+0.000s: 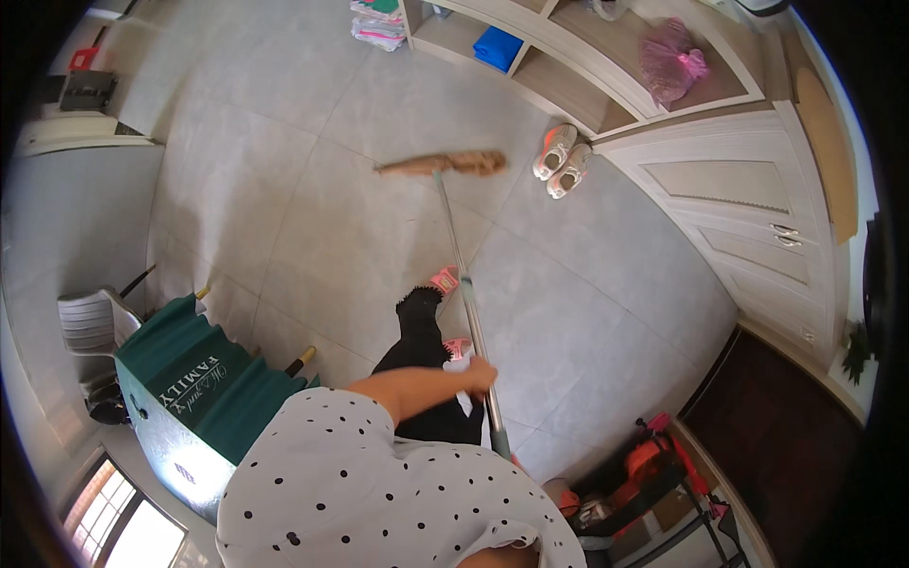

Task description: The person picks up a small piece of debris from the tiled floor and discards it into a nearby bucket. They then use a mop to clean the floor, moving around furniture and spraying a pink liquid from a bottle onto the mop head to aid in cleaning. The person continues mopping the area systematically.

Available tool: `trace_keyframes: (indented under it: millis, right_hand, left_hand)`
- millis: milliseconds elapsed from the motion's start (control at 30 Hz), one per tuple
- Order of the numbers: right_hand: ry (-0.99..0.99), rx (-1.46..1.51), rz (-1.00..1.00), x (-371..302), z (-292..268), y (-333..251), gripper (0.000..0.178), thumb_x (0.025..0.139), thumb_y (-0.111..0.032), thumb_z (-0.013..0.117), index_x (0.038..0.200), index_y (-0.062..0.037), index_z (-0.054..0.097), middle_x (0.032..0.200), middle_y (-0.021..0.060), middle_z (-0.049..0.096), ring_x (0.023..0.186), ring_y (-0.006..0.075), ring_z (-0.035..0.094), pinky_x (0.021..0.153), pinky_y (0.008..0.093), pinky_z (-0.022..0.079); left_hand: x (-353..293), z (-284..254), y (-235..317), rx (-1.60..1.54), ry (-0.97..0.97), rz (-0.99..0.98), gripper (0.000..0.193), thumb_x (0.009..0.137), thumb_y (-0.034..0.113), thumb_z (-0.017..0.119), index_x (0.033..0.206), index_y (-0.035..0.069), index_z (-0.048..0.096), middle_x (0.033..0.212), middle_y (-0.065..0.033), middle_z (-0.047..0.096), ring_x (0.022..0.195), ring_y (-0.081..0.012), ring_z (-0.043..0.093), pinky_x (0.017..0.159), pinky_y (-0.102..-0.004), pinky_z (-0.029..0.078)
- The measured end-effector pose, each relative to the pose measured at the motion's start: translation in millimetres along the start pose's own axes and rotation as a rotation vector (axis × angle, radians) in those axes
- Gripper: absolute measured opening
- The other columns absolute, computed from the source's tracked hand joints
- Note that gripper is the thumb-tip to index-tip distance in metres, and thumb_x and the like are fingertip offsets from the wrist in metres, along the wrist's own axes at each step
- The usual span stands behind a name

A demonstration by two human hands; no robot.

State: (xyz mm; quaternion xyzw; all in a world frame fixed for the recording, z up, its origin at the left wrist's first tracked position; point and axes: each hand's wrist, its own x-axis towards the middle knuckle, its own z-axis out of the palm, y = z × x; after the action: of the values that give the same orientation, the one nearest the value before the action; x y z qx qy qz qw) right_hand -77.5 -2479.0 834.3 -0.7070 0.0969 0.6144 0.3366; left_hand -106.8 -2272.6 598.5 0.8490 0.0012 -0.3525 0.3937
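Note:
My left hand is closed around the metal handle of a mop, below its grey-green end grip. The handle slants away from me to a wide mop head covered in brown cloth, lying on the grey tiled floor. The cloth looks slightly blurred. My right hand does not show; only a bit of arm appears at the lower edge, and the spotted white blouse covers the rest. My feet in pink shoes stand beside the handle.
A pair of light sneakers sits right of the mop head, against the shelf unit. White cabinet doors line the right. A table with a green cloth stands at left. A rack with red items is at lower right.

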Motion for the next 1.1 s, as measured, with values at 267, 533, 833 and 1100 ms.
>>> trace_keyframes:
  millis: [267, 533, 833, 1100]
  right_hand:
    - [0.094, -0.056, 0.039, -35, 1, 10, 0.055, 0.086, -0.019, 0.053, 0.133, -0.0066, 0.029, 0.095, 0.0093, 0.057, 0.079, 0.0137, 0.057, 0.070, 0.0262, 0.047]
    - [-0.156, -0.064, -0.057, -28, 6, -90, 0.059, 0.083, -0.011, 0.057, 0.134, -0.0058, 0.028, 0.090, 0.0073, 0.057, 0.074, 0.0119, 0.056, 0.069, 0.0250, 0.046]
    - [-0.430, 0.170, 0.158, 95, 115, -186, 0.060, 0.086, -0.014, 0.052, 0.137, -0.0239, 0.021, 0.077, 0.0072, 0.053, 0.054, 0.0121, 0.049, 0.047, 0.0247, 0.042]
    - [-0.294, -0.024, 0.186, 58, 4, -84, 0.059, 0.085, -0.013, 0.053, 0.136, -0.0248, 0.025, 0.067, 0.0034, 0.050, 0.046, 0.0099, 0.044, 0.040, 0.0235, 0.036]
  left_hand:
    - [-61, -10, 87, -1.794, -0.220, -0.593, 0.036, 0.074, 0.018, 0.055, 0.092, -0.010, 0.043, 0.071, -0.0176, 0.056, 0.061, -0.0290, 0.060, 0.050, -0.0416, 0.052]
    - [-72, -74, 11, -1.825, 0.360, -0.726, 0.027, 0.077, 0.013, 0.055, 0.099, -0.001, 0.047, 0.079, -0.0110, 0.053, 0.059, -0.0208, 0.057, 0.043, -0.0339, 0.048]
    - [-71, -145, -170, -1.016, 0.532, -1.007, 0.025, 0.080, 0.019, 0.042, 0.078, -0.004, 0.053, 0.074, -0.0218, 0.061, 0.064, -0.0271, 0.063, 0.048, -0.0344, 0.048]
    - [17, -15, -103, -0.856, -0.325, -0.710, 0.024, 0.080, 0.014, 0.040, 0.073, -0.001, 0.058, 0.066, -0.0152, 0.061, 0.055, -0.0259, 0.062, 0.061, -0.0417, 0.050]
